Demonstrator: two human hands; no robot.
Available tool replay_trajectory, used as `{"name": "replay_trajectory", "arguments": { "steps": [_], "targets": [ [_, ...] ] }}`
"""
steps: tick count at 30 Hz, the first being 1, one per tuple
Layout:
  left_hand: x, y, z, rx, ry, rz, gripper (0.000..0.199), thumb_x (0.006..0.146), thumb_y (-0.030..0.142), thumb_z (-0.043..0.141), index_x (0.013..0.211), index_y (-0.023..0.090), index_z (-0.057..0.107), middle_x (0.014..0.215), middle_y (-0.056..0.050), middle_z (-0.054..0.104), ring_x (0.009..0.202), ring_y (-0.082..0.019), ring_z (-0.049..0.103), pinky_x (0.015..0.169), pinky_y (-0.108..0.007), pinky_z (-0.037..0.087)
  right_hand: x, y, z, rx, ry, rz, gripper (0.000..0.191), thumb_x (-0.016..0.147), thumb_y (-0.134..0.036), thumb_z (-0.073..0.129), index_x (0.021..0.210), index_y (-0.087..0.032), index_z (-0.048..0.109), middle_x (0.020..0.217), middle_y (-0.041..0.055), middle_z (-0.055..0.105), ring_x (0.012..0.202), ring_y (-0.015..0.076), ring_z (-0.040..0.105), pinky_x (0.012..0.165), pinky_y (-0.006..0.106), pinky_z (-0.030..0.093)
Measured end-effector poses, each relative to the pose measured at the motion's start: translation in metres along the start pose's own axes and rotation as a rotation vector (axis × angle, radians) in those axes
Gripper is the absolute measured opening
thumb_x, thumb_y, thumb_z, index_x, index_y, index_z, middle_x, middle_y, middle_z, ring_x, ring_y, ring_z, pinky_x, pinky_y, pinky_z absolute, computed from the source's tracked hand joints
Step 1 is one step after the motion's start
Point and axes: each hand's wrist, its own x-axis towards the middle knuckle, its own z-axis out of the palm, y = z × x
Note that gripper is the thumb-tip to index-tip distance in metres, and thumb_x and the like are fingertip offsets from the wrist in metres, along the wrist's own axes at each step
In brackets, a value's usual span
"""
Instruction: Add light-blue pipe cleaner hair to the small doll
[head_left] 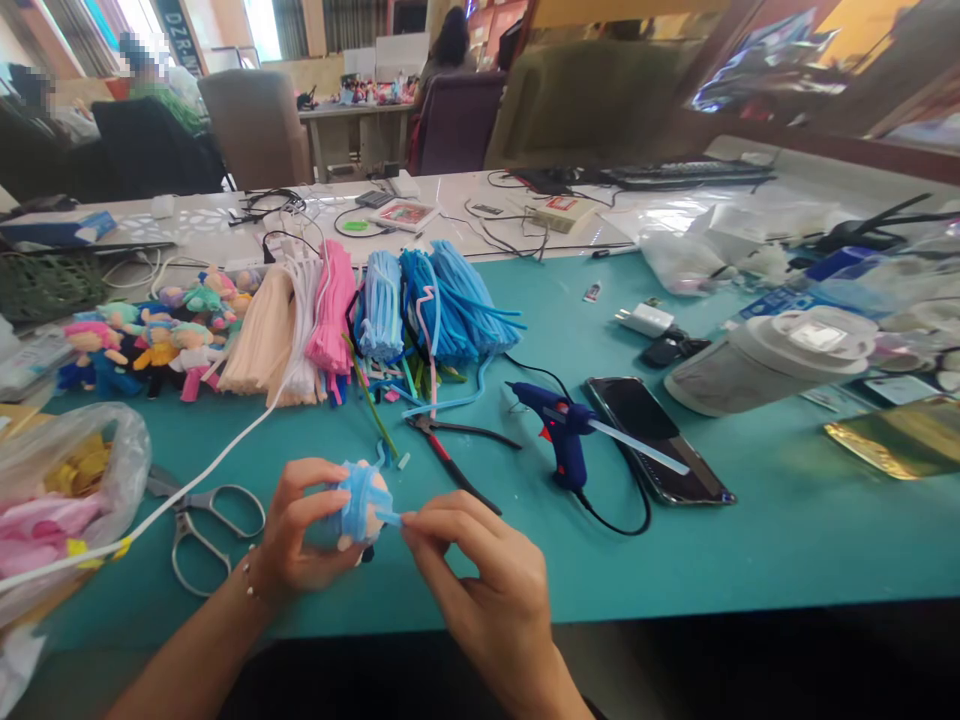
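Between the fingers of my left hand (304, 525) is a small doll's head (361, 500), wrapped in light blue pipe cleaner with a peach part showing. My right hand (484, 580) pinches the end of a light blue pipe cleaner (389, 518) that reaches to the head. Silver scissors (202, 530) lie left of my left hand. Beyond my hands are red and black pliers (454, 465), lying open. A dark blue glue gun (559, 425) with a clear stick in it rests to the right.
Pipe cleaner bundles in peach (259, 340), pink (331, 310) and blue (465, 305) lie across the back, beside several finished dolls (154, 345). A white cable (225, 452) crosses the left side. A phone (660, 440) and a lidded cup (765, 365) are at right.
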Motion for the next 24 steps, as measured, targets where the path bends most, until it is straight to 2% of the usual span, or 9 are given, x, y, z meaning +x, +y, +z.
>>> {"name": "replay_trajectory", "arguments": {
  "steps": [24],
  "targets": [
    [0.0019, 0.0022, -0.0004, 0.012, -0.02, 0.054, 0.034, 0.085, 0.023, 0.069, 0.116, 0.025, 0.055, 0.107, -0.008, 0.062, 0.093, -0.023, 0.063, 0.075, -0.039, 0.059, -0.0009, 0.0036, 0.0036, -0.041, -0.034, -0.044, 0.019, 0.091, -0.009, 0.059, 0.083, -0.021, 0.071, 0.072, 0.0015, 0.07, 0.056, 0.0115, 0.064, 0.052, 0.02, 0.053]
  ]
}}
